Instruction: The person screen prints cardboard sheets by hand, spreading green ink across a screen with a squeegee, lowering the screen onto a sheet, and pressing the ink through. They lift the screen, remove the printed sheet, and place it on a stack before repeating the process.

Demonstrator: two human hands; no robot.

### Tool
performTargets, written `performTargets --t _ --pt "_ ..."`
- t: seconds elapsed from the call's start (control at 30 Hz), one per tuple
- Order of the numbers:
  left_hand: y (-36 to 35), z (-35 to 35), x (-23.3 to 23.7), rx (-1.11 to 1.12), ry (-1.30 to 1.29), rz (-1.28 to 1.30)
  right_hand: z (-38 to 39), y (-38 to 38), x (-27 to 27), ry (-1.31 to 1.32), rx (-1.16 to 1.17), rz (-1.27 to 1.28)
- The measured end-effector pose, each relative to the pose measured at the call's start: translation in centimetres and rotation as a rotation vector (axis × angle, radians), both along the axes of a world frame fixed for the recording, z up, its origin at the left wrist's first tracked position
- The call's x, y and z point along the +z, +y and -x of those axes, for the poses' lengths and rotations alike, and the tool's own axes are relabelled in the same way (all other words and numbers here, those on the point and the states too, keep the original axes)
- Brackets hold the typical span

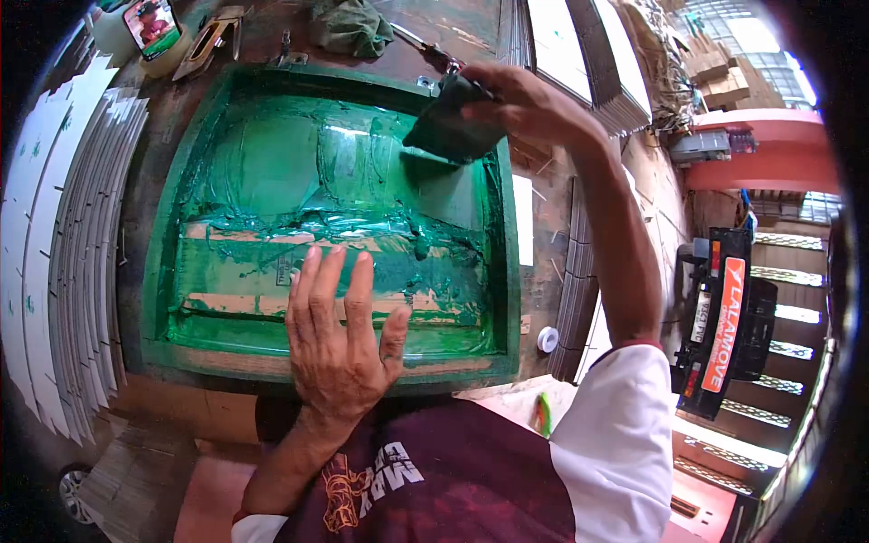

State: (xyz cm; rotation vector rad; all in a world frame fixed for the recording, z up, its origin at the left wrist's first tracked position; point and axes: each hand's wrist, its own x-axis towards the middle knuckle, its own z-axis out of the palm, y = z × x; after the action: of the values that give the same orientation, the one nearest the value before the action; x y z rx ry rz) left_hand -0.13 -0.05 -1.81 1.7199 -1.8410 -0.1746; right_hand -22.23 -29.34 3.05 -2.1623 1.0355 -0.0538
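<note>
A green-inked printing screen frame [172, 208] lies flat on the wooden table in front of me. My left hand [339, 339] rests open, palm down, on the screen's near edge, fingers spread over the wet green ink. My right hand [534, 104] reaches to the screen's far right corner and grips a dark, ink-covered squeegee [453, 127], whose lower edge touches the mesh. Green ink [362, 222] is smeared in a thick band across the middle of the screen.
Fanned stacks of white sheets [68, 244] lie along the left. A phone [149, 23], a metal clamp [210, 38] and a green rag [353, 25] sit at the table's far edge. More stacked sheets [579, 54] stand at right; a tape roll [548, 339] lies near the frame.
</note>
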Motion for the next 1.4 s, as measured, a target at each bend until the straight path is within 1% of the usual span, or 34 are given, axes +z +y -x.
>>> performTargets --t 0.03,0.13,0.17,0.2,0.27,0.3,0.4,0.5,0.53,0.6,0.63,0.7,0.8,0.9,0.93,1.0,1.03,1.07,1.13,1.17,1.33,1.4 --pt "0.0 0.0 0.0 -0.009 0.003 0.002 0.5 1.1 -0.2 -0.081 -0.003 0.042" --pt "-0.1 0.0 0.0 -0.017 0.015 0.011 0.9 4.1 -0.1 -0.113 -0.068 0.096" --pt "-0.1 0.0 0.0 -0.019 0.016 0.019 0.4 5.4 0.2 -0.049 -0.127 0.123" --pt "0.0 0.0 0.0 -0.021 0.023 0.016 0.1 6.0 -0.2 -0.042 -0.128 0.121" --pt "0.0 0.0 0.0 -0.021 0.023 0.029 -0.1 7.0 -2.0 -0.003 -0.114 0.414" --pt "0.0 0.0 0.0 -0.02 0.031 0.03 0.0 7.6 -3.6 -0.035 -0.084 0.529" --pt "0.0 0.0 0.0 -0.004 0.041 0.028 -1.7 12.3 -4.7 0.018 -0.061 0.74" --pt "0.0 -0.1 0.0 0.013 0.039 0.034 -2.1 17.0 -4.0 0.026 -0.083 0.708" --pt "0.0 -0.1 0.0 0.003 0.05 0.031 -1.9 18.5 -4.2 0.015 -0.06 0.766" --pt "0.0 -0.2 0.0 -0.012 0.062 0.029 -1.4 19.9 -3.4 0.06 -0.05 0.703" --pt "0.0 -0.2 -0.1 -0.017 0.061 0.028 -1.1 19.4 -2.8 0.063 -0.051 0.705" --pt "0.2 -0.1 -0.2 -0.031 0.062 0.029 -0.3 17.1 -1.0 0.027 -0.107 0.541" --pt "0.2 -0.2 -0.2 -0.024 0.059 0.037 0.5 10.6 -0.4 -0.043 -0.066 0.547" --pt "0.1 -0.3 -0.2 -0.018 0.064 0.044 0.5 6.5 -1.4 0.002 0.007 0.552" --pt "0.1 -0.3 -0.2 -0.018 0.069 0.044 0.5 6.0 -2.0 0.002 0.014 0.551" --pt "0.2 -0.2 -0.3 -0.014 0.074 0.038 0.1 5.4 -3.2 -0.044 0.049 0.638" --pt "0.2 -0.2 -0.3 -0.011 0.068 0.038 -0.1 5.5 -3.6 0.015 0.039 0.676" --pt "0.2 -0.2 -0.3 -0.013 0.061 0.037 -0.3 5.6 -3.9 0.015 0.038 0.669" --pt "0.1 -0.2 -0.2 -0.023 0.069 0.032 -0.4 6.0 -4.4 0.021 0.03 0.819" --pt "0.1 -0.2 -0.2 -0.025 0.078 0.036 -0.2 5.6 -4.8 -0.024 -0.017 0.792" --pt "0.1 -0.3 0.0 -0.029 0.072 0.018 -0.4 5.9 -4.8 -0.032 0.015 0.819" --pt "0.0 -0.3 0.0 -0.013 0.082 0.019 -0.6 6.8 -4.3 -0.096 -0.022 0.813"
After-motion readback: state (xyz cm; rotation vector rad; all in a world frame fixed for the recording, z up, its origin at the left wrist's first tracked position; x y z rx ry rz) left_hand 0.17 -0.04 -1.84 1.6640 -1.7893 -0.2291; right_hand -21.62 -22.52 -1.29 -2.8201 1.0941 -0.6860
